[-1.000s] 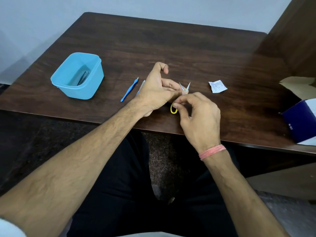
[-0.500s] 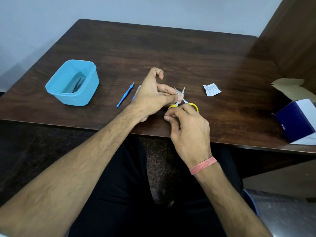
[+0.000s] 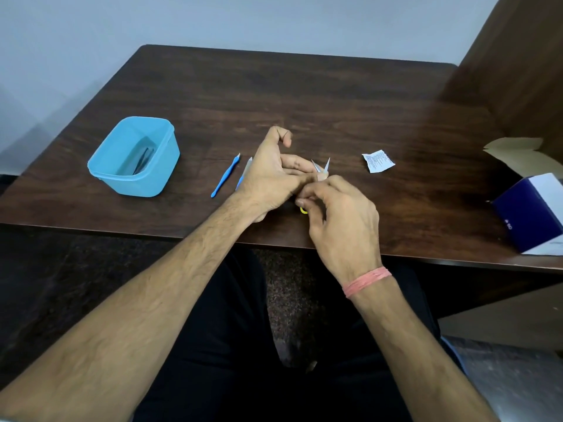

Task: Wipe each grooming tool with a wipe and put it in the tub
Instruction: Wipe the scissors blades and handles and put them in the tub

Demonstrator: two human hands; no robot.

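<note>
Near the middle of the table's (image 3: pixel 335 95) front edge, both hands meet over a small pair of scissors (image 3: pixel 322 166); its long axis runs from the yellow handle loop, peeping out at the near side under the fingers, away toward the far edge, where two pale, thin, pointed steel blades stand apart in a narrow V; the left hand (image 3: pixel 271 175) comes in from the left with its fingers curled around the blade roots and the forefinger hooked up clear, while the right hand (image 3: pixel 338 214) pinches the handle end from the near side, fingers bunched tight; whether a wipe sits between fingers and metal I cannot tell; the left hand is the nearer to the light blue plastic tub (image 3: pixel 134 158), which stands toward the left edge, smooth, rounded-cornered and already holding dark slim tools, so a transfer would likely go leftward; between tub and hands lie a slender blue plastic cuticle tool (image 3: pixel 224 176) and a second blue-handled tool (image 3: pixel 243 175), half hidden; a torn white sachet (image 3: pixel 377 160) lies right of the blades.
</note>
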